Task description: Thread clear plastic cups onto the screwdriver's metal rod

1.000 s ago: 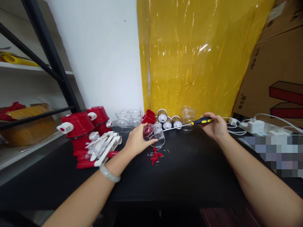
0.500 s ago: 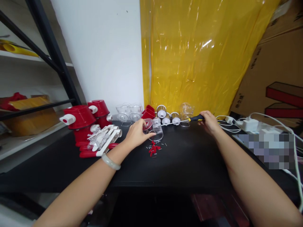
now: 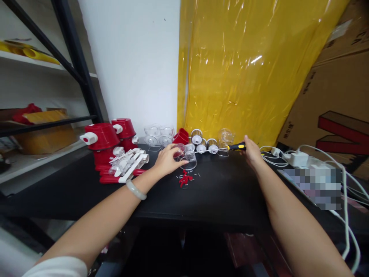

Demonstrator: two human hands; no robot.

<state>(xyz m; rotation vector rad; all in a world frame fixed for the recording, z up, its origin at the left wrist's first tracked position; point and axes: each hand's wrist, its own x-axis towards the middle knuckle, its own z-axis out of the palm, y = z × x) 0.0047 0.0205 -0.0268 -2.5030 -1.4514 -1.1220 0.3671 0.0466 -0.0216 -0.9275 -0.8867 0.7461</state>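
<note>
Centre of frame: left hand (image 3: 167,159) clamped on a clear plastic part (image 3: 190,162), thumb and fingers set apart around its rounded, glossy walls. Right hand (image 3: 251,153), right of centre, closed on the black-and-yellow grip of a screwdriver (image 3: 236,147); its slim metal shaft runs leftward, nearly level, to the clear part. Whether the tip touches is too small to tell.

Just below the clear part: a small heap of bright red plastic pieces (image 3: 184,179), irregular in outline, with thin silvery pins (image 3: 198,175) scattered about. Behind: squat metal-sided drums (image 3: 196,137) with white ends, one resting above the others; a red angular hopper (image 3: 181,135) beside them. Transparent cups (image 3: 151,135) left of these, more clear pieces (image 3: 225,136) to the right.

Left of centre: glossy red housings (image 3: 103,137), stacked, with white side spouts; against them a pile of white plastic arms (image 3: 134,166). Pale smooth bangle (image 3: 136,190) on the left wrist.

Surface: matte black tabletop (image 3: 225,196). Backdrop: plain white wall (image 3: 138,61), then wrinkled, shiny yellow plastic sheeting (image 3: 230,61). Upper right: brown printed cardboard (image 3: 340,92). Lower right: white cables (image 3: 346,215), a boxy white adapter (image 3: 299,158), a pixelated flat item (image 3: 325,188). Left edge: black-framed shelving (image 3: 75,50) holding a taped carton (image 3: 46,136).
</note>
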